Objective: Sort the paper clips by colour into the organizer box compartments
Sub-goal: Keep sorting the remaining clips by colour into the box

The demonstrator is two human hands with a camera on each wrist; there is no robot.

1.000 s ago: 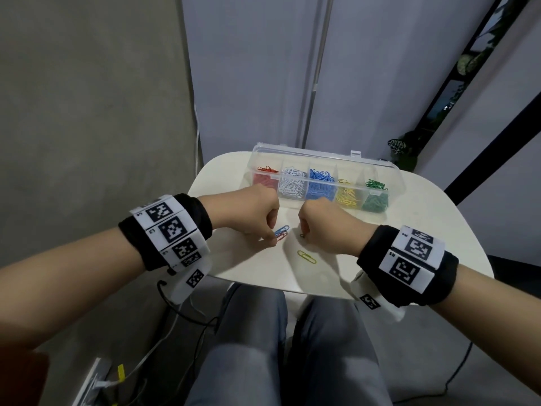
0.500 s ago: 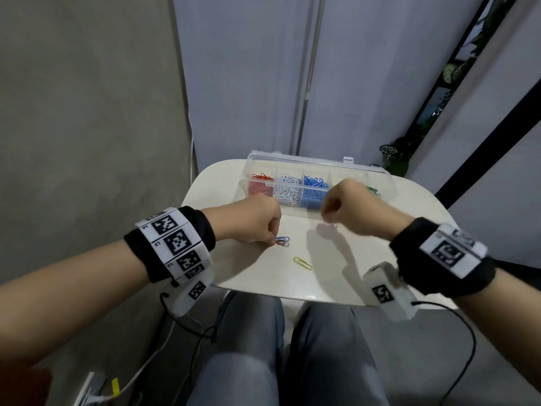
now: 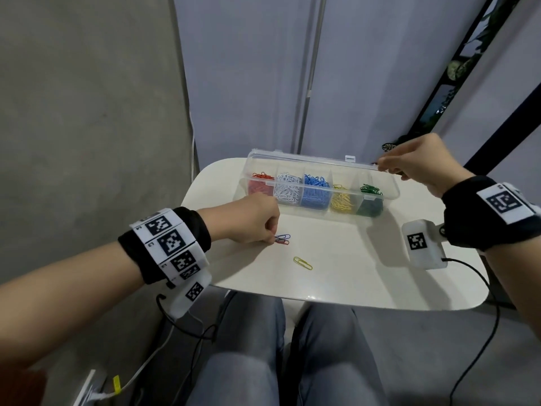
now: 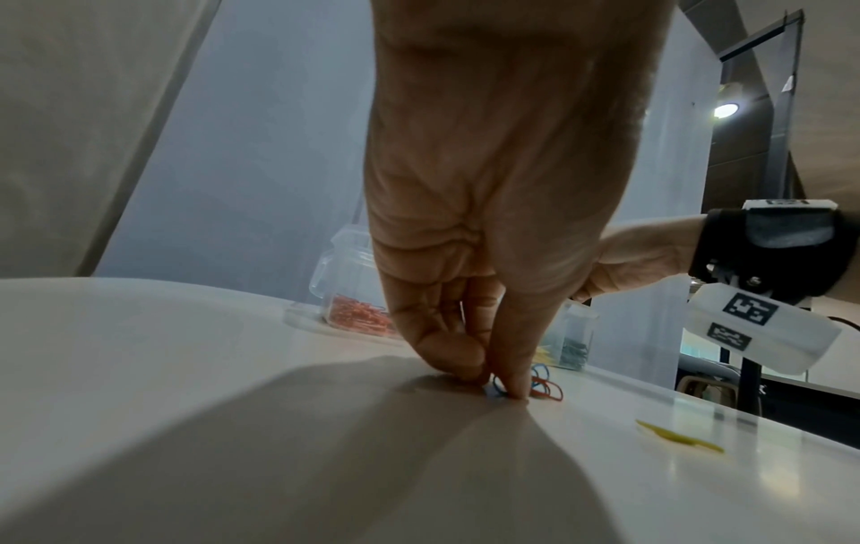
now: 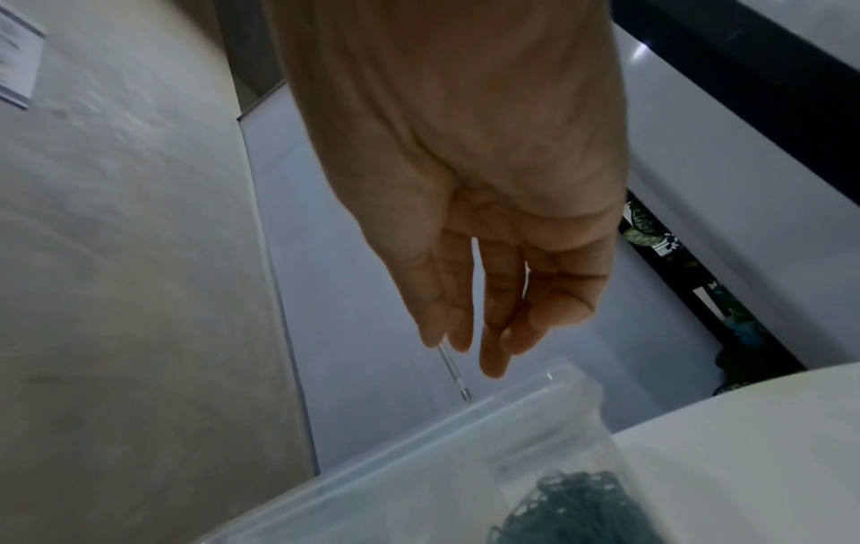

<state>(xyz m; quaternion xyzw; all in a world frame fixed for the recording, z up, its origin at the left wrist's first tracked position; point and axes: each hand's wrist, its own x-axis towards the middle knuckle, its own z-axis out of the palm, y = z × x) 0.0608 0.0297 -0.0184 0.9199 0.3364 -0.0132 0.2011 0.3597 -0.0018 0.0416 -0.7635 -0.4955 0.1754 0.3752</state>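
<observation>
Head view shows the left hand [image 3: 248, 219] low on the tabletop [image 3: 351, 273], thumb and forefinger pinching at a blue clip [image 3: 283, 237] that lies touching a red clip [image 3: 282, 242]. A yellow clip [image 3: 302, 263] lies apart, nearer the person. The box [image 3: 389, 189] stands open at the far side, holding red, white, blue, yellow and green clips in separate compartments. The right hand [image 3: 415, 162] hangs above the box's far right corner, over the green compartment; in the right wrist view its thumb and forefinger pinch a thin clip [image 5: 454, 371], colour unclear, other fingers loosely extended.
</observation>
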